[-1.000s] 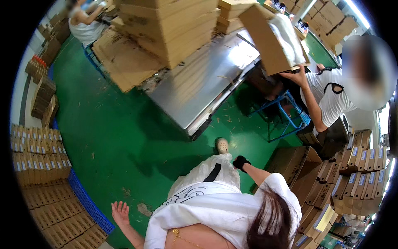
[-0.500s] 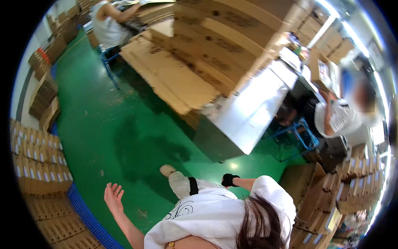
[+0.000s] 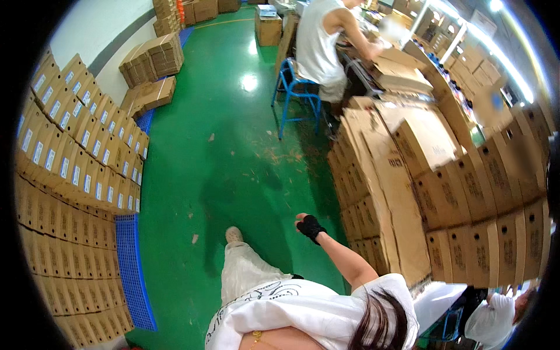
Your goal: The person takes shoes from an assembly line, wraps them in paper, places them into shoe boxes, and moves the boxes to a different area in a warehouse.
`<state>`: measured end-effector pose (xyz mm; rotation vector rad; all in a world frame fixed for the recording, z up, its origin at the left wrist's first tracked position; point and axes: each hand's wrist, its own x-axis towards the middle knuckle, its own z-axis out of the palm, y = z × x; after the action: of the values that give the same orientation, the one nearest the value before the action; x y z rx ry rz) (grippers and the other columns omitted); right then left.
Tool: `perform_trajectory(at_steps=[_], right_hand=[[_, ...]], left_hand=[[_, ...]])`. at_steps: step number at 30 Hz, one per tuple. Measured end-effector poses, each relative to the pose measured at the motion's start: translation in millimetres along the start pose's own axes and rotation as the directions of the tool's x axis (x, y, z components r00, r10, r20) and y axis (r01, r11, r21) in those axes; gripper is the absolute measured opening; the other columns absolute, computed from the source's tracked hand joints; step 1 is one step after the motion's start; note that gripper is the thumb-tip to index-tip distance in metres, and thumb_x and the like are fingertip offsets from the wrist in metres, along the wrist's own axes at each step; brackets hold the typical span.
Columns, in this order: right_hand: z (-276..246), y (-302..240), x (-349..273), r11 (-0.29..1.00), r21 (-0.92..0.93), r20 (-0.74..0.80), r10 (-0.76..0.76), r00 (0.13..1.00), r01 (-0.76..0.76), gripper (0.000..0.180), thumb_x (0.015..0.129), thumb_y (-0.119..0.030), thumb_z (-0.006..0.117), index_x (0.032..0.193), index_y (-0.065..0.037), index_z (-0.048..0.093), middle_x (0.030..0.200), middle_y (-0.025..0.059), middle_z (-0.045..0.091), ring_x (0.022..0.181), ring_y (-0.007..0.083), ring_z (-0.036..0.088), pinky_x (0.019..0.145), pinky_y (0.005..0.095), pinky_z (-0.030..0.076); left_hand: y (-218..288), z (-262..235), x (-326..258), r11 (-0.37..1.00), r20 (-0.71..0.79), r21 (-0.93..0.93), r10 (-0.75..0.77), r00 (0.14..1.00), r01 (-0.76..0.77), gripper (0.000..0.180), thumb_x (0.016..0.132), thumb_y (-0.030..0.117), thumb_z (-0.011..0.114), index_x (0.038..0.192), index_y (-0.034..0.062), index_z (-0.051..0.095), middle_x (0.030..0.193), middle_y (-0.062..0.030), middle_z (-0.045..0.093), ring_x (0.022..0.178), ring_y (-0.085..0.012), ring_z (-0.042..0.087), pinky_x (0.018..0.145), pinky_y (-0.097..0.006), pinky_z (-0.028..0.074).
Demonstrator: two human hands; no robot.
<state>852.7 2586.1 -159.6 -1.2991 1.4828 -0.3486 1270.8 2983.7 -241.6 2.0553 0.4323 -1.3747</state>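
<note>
My right hand (image 3: 310,226), in a black fingerless glove, hangs out ahead of my body over the green floor (image 3: 239,169). Its fingers are curled in and I see nothing in them. Nearest to it, on the right, rises a stack of brown cardboard boxes (image 3: 364,219) topped with large cardboard sheets (image 3: 388,192). My left hand is out of the picture. One shoe (image 3: 233,234) of mine shows on the floor, mid-stride.
Along the left wall, rows of labelled cardboard boxes (image 3: 81,134) stand on a blue plastic pallet (image 3: 133,262). Ahead right, a person (image 3: 319,49) sits on a blue stool (image 3: 297,87) at a bench. More upright boxes (image 3: 484,251) line the right; another person (image 3: 490,324) is behind them.
My view has turned right to left along the aisle and I have moved forward. The metal table is now at lower right. My left hand has left the picture; my right arm has swung forward.
</note>
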Motion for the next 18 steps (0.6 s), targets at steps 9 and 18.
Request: perform_trajectory(at_steps=[9, 18], right_hand=[[39.0, 37.0, 109.9, 0.777, -0.146, 0.007, 0.620, 0.785, -0.612, 0.019, 0.069, -0.025, 0.050, 0.058, -0.012, 0.060, 0.070, 0.0114, 0.061, 0.069, 0.0248, 0.059, 0.057, 0.0386, 0.043], [5.4, -64.0, 343.2, 0.663, -0.538, 0.165, 0.688, 0.707, -0.520, 0.019, 0.073, -0.024, 0.049, 0.065, -0.011, 0.061, 0.077, 0.0102, 0.062, 0.073, 0.0237, 0.060, 0.061, 0.0360, 0.046]], left_hand=[[338.5, 101.6, 81.1, 0.945, 0.116, -0.038, 0.328, 0.938, -0.326, 0.026, 0.081, 0.026, 0.049, 0.066, 0.0050, 0.046, 0.048, -0.0056, 0.044, 0.038, -0.0167, 0.044, 0.031, -0.030, 0.035], [820.1, 356.2, 43.8, 0.644, 0.196, -0.028, 0.754, 0.627, -0.765, 0.024, 0.084, 0.027, 0.049, 0.093, 0.0052, 0.050, 0.072, -0.0041, 0.053, 0.058, -0.0119, 0.053, 0.043, -0.024, 0.042]])
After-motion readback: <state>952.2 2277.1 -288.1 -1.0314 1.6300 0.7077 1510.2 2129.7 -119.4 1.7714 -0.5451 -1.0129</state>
